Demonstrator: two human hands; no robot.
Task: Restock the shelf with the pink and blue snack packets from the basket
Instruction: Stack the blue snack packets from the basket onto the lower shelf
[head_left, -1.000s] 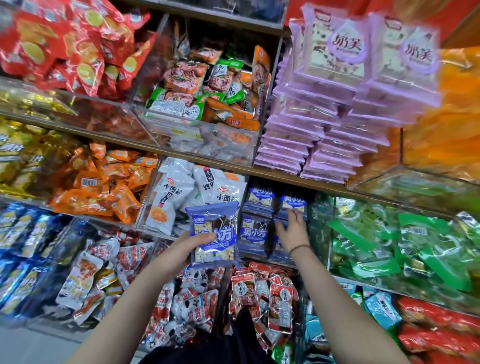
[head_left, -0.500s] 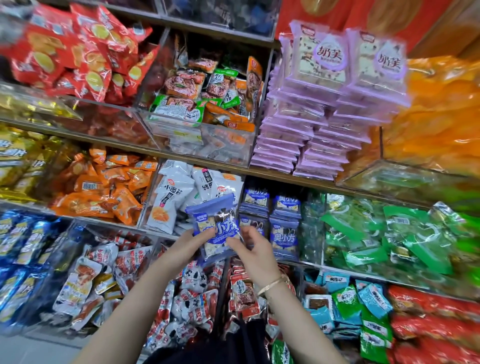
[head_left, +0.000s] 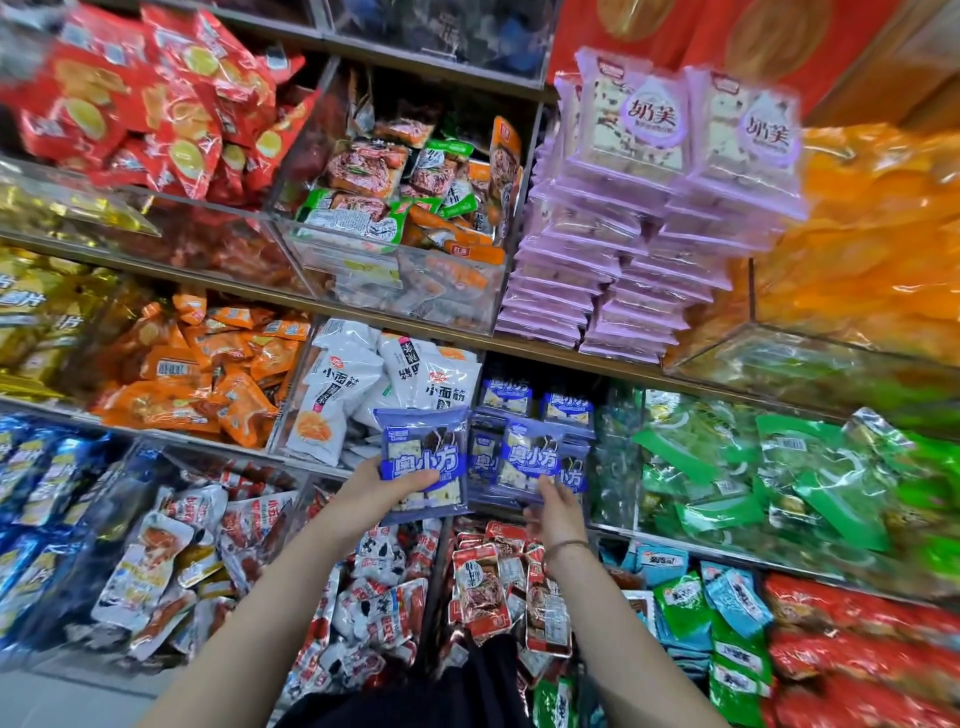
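My left hand (head_left: 387, 486) grips a stack of blue snack packets (head_left: 423, 460) in front of the middle shelf, thumb across the front. My right hand (head_left: 553, 512) holds one blue packet (head_left: 530, 460) from below and lifts it toward the blue packets in the shelf compartment (head_left: 537, 402), which stand in two rows. Pink packets (head_left: 639, 208) are piled high in two stacks on the shelf above. The basket is out of view.
White noodle-snack bags (head_left: 353, 384) fill the clear bin left of the blue compartment; green packets (head_left: 753, 467) fill the bin to its right. Red and white packets (head_left: 483, 587) lie in bins below my hands. A wooden shelf edge (head_left: 571, 358) runs above.
My right hand took one blue packet off the stack in my left hand and moved it right, up to the blue compartment. The left hand stayed with the remaining stack.
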